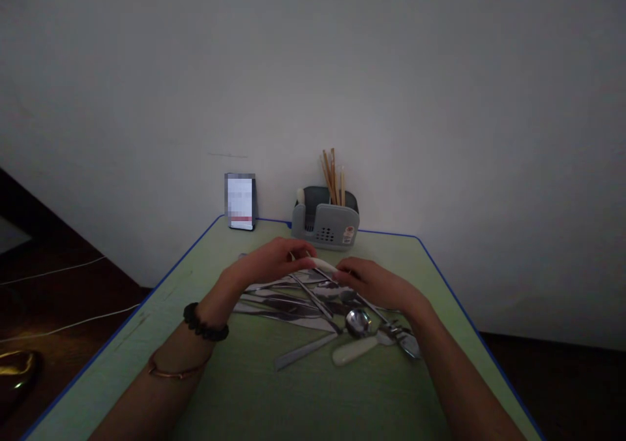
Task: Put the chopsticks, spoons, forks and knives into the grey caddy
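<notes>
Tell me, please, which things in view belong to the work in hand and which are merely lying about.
Part of the work:
pale handle, between left hand and right hand
loose cutlery below them
grey holder with chopsticks, probably

Apparently just lying about:
phone, standing upright
gold-coloured object, lower left

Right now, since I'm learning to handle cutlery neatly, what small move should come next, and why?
Probably lift the white handle slightly toward the gray holder: the left hand and right hand appear to have fingers at its two ends, and the holder, just beyond, already has a pale piece standing in it.
</notes>
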